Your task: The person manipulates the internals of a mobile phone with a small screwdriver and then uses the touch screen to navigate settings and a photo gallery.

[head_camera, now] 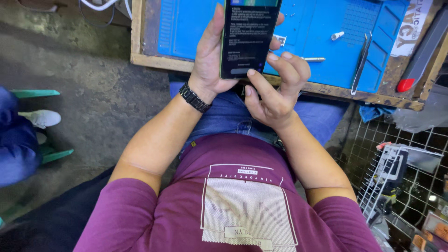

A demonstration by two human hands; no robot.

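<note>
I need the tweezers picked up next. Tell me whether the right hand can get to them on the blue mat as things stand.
Probably yes. The right hand only taps the phone, which the left hand grips. The tweezers lie bare on the blue mat, with nothing between.

Floor: I saw bare grey concrete (93, 93), stained and rough, under the seat.
Bench: I looked down on a worn wooden bench (154, 60) whose top carried a blue work mat (322, 46).
Seating: a green plastic stool (42, 93) stood at the far left of my view, beside another person's blue trouser leg (16, 140) and white shoe (42, 117).
Storage: a white wire rack (396, 177) stood low on the right.
Cables: white cords (100, 5) lay at the top edge.
Light: I found it even and soft.
</note>
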